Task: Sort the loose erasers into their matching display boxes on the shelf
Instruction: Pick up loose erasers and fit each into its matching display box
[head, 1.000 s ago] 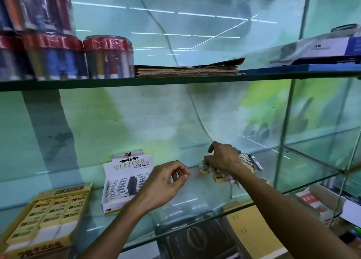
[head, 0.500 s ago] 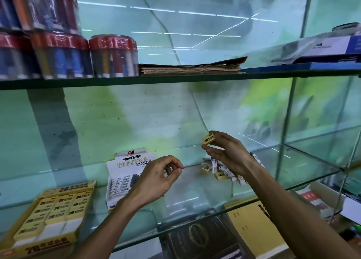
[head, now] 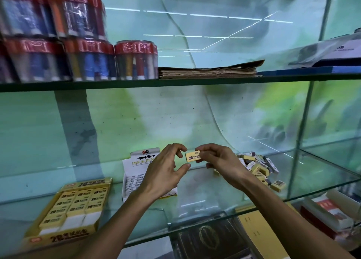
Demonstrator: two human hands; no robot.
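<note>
Yellow eraser: pinched in right hand, long axis level, free end toward left hand. Left fingers spread, empty, just beside. Yellow box lower left; hand-off likely.

Reaching both arms forward at chest height; right hand pinching a yellow eraser, left hand spreading thumb and fingers just beside it.

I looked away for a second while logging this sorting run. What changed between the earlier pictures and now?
The right hand left the loose pile, lifted out one yellow eraser and carried it left toward the left hand, which has opened beside it without touching. The yellow box and white box stayed put.
</note>
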